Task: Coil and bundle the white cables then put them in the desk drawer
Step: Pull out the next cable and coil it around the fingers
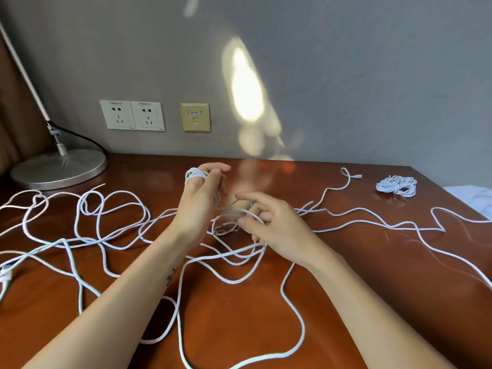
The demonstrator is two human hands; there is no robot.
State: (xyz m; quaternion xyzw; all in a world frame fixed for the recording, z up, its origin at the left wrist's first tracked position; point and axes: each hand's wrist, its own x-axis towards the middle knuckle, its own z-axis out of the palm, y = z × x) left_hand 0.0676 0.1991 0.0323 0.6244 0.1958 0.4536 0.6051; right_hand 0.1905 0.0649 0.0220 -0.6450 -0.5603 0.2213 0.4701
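Our left hand [198, 201] holds white cable loops [195, 174] round its fingers; our right hand [274, 225] pinches a loose strand [229, 208].

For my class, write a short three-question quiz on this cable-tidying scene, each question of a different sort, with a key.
1. True or false: a finished bundle lies on the desk near its far right corner.
2. The coil is wound round: A the left hand; B a pencil; C a cardboard tube.
3. Fill in: the right hand holds a strand of loose ___ that leads to the coil.
Key: 1 true; 2 A; 3 cable.
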